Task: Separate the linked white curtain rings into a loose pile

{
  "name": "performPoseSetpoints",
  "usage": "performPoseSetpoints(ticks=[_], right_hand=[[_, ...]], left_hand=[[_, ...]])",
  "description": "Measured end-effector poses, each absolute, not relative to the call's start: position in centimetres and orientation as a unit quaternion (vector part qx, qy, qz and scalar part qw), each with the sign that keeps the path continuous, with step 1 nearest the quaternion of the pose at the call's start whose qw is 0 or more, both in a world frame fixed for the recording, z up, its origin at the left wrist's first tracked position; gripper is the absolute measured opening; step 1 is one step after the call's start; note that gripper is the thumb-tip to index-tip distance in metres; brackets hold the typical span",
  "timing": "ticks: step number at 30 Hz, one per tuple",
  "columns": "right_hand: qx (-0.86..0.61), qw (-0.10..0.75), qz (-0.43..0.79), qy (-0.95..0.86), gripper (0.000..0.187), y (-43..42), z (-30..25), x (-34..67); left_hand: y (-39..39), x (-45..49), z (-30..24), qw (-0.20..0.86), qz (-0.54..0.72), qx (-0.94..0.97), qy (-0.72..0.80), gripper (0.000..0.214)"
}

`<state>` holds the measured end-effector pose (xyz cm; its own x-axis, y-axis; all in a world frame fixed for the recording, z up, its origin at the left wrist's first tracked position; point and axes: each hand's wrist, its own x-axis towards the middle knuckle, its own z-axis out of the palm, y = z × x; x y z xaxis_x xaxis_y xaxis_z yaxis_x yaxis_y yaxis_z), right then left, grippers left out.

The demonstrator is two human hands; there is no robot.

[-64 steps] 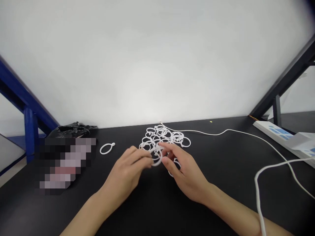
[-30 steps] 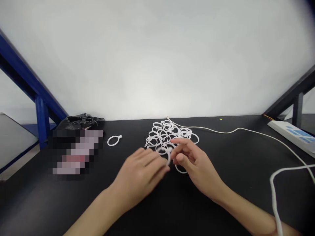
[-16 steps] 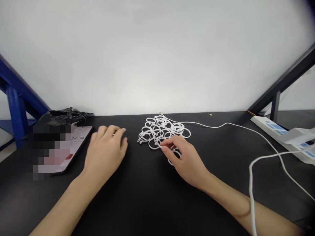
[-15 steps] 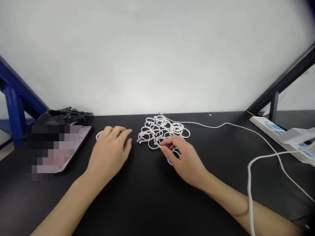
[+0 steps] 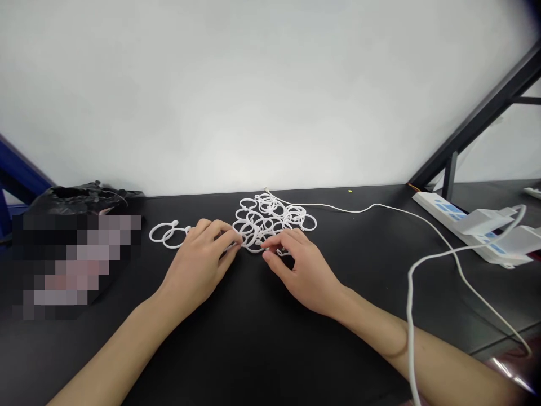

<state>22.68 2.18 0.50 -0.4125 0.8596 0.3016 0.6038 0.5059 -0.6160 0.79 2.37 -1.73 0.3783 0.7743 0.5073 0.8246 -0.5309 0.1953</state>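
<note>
Rings = light, thin white plastic, fairly stiff, prob. slippery, small knob on each. The cluster of linked curtain rings [image 5: 270, 223] sits mid-way on the black benchtop [image 5: 262, 344], right at your fingertips. Likely to snag on itself, so best hold is one ring's outer edge, near side, not the clump. L hand [image 5: 198, 254] curled at cluster's left edge, R hand [image 5: 296, 270] at its near edge; both half closed, can't tell if either's pinching a ring. Wrists low, forearms angled in. Two linked rings [image 5: 167, 232] lie just left of L hand. White cable [image 5: 338, 210] runs right from behind the cluster.
</note>
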Motion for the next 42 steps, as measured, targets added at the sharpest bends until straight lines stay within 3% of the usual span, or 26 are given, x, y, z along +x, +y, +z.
performPoseSetpoints(ticks=[10, 17, 21, 26, 36, 42], right_hand=[[-0.437, 0.315, 0.238, -0.808, 0.045, 2.4, 0.0, 22.9], [-0.429, 0.335, 0.258, -0.798, 0.007, 2.5, 0.4, 22.8], [-0.434, 0.328, 0.253, -0.8, 0.007, 2.6, 0.3, 22.9], [-0.388, 0.307, 0.209, -0.843, 0.022, 2.8, -0.3, 23.0], [-0.42, 0.323, 0.182, -0.828, 0.008, 3.1, 0.4, 23.4], [-0.382, 0.362, 0.13, -0.84, 0.008, 2.9, 0.0, 23.5]], left_hand=[[1.7, 2.0, -1.5, -0.069, -0.298, -0.85, -0.428, 0.016], [1.7, 2.1, -1.4, -0.081, -0.286, -0.854, -0.428, 0.019], [1.8, 2.1, -1.5, -0.079, -0.282, -0.852, -0.435, 0.018], [1.8, 2.0, -1.6, -0.077, -0.28, -0.848, -0.444, 0.018], [1.7, 1.6, -1.0, -0.015, -0.332, -0.782, -0.527, 0.017], [0.5, 2.5, 0.6, -0.134, -0.358, -0.757, -0.53, 0.022]])
